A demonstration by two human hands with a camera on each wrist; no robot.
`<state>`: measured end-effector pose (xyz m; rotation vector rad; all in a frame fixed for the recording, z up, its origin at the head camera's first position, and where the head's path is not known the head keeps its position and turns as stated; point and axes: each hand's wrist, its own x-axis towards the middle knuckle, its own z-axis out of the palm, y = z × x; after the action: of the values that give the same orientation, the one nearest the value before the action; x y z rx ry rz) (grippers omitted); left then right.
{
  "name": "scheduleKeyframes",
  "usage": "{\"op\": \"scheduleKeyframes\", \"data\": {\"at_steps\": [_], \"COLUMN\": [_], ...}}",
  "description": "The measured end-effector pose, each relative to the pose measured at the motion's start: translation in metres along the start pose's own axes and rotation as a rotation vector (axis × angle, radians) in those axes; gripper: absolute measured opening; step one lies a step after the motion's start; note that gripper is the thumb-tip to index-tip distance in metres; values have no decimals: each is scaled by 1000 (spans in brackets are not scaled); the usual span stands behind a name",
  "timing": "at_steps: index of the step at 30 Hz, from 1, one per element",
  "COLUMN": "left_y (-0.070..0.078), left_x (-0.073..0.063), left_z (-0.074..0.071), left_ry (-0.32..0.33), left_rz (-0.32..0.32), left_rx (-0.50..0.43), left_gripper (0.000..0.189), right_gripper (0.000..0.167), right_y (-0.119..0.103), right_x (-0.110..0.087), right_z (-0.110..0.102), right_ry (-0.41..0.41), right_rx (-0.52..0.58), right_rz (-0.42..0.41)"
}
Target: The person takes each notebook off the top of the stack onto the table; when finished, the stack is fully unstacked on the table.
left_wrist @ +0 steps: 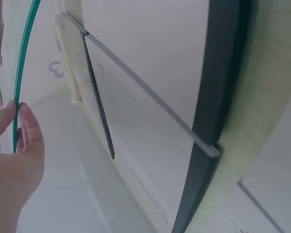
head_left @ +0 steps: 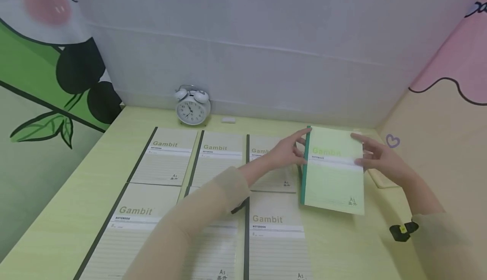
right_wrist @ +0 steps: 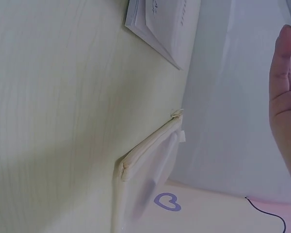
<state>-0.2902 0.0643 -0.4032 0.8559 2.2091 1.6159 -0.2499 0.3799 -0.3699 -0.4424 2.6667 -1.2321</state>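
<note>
A pale green notebook with a teal spine [head_left: 335, 185] is held up off the table at the right, its cover facing the head camera. My left hand [head_left: 283, 153] pinches its spine edge between thumb and fingers; the left wrist view shows this hand [left_wrist: 19, 162] gripping the teal spine [left_wrist: 24, 63]. On the opposite edge, my right hand [head_left: 386, 161] grips with thumb in front and fingers partly behind. Only part of that hand [right_wrist: 286, 92] appears in the right wrist view. Dark-spined notebooks [head_left: 167, 157] lie in two rows to the left, the front middle one [head_left: 213, 242] partly covered by my left arm.
A white twin-bell alarm clock [head_left: 192, 110] stands at the table's back, beside a small white block [head_left: 228, 120]. A translucent pouch with cream trim [right_wrist: 150, 165] lies on the right, mostly behind my right hand in the head view. Walls border the table's back and right.
</note>
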Motion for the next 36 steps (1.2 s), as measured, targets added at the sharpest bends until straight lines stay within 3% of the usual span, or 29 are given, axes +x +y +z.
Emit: {"op": "scheduleKeyframes", "data": {"at_steps": [8,13,21,28,36], "left_y": [8,5,-2,-8,-16], "left_x": [-12,-18,-35,-45,-50], "left_z": [-2,4,17,24,31], "left_ry": [-69,-89,-147,-206,-337], "left_rz": [27,49,80,123,120], "left_rx": [111,181,261,365,453], "left_gripper": [97,93,90,63,65], "right_gripper": [76,77,78,74,74], "right_y": [-12,-14,-7,5,21], "right_x": [-14,-24,-39,-54,-67], "right_z": [0,1,13,23,34], "right_ry": [-121,-168,-223,-246,-305], "right_rx": [70,67,163,165,58], "right_rz": [-77,-92,-140,-164,-67]}}
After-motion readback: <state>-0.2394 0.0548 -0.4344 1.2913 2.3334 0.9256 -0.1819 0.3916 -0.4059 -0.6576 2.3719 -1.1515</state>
